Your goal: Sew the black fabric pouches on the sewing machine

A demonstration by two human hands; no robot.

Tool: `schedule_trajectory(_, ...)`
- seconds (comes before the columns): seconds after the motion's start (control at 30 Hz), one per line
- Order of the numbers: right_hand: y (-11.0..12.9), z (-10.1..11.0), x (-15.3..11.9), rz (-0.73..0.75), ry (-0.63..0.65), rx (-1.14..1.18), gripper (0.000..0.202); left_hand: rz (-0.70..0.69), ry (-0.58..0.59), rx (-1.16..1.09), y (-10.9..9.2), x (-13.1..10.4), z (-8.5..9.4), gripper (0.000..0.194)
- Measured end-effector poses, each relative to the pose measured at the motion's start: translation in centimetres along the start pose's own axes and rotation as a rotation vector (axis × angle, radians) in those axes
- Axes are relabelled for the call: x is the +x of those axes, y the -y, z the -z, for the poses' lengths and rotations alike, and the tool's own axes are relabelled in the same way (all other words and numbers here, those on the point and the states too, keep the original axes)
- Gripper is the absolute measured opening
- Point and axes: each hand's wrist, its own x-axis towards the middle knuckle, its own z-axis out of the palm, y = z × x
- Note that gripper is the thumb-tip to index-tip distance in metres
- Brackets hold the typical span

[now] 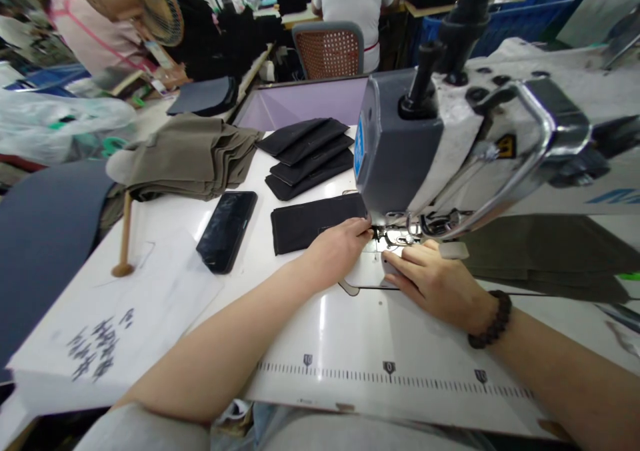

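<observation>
A sewing machine [400, 151] stands at the right, its presser foot [400, 236] low over the metal plate. My left hand [340, 254] is closed at the right end of a folded black fabric piece [297, 226], with its fingertips just left of the foot. On the near side of the foot, my right hand [437, 281] rests with fingers stretched out over the plate, and no cloth shows in it. Its far fingertips are partly hidden beside the foot. A dark bracelet circles the right wrist.
Folded black pieces [310, 154] lie behind my left hand. Left of them are a brown-grey cloth stack [185, 154], a phone [227, 231] and a wooden stick [125, 238]. Dark cloth [545, 248] lies under the machine arm. Two other people sit beyond, near a chair [330, 48].
</observation>
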Motion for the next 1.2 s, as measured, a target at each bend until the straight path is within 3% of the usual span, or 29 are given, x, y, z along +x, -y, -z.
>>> schedule_trajectory(0.6, -0.1, 0.3, 0.2, -0.004, 0.005, 0.033, 0.026, 0.012, 0.061, 0.101, -0.3, 0.2, 0.2, 0.021)
schedule_trajectory(0.7, -0.6, 0.9, 0.0, -0.025, -0.027, 0.043, 0.028, -0.030, 0.092, 0.098, -1.1, -1.5, 0.5, 0.025)
schedule_trajectory(0.83, -1.5, 1.5, -0.5, -0.075, -0.060, 0.022, 0.033, -0.170, 0.164, 0.060, -3.3, -5.6, 1.3, 0.031)
schedule_trajectory(0.93, -1.7, 1.6, -0.6, -0.070, -0.067, 0.020, 0.032, -0.169, 0.180, 0.030, -4.7, -7.8, 1.9, 0.032)
schedule_trajectory(1.2, -0.6, 1.1, -0.4, 0.084, -0.051, 0.081, 0.027, -0.121, 0.183, -0.026, -5.6, -8.5, 1.3, 0.032)
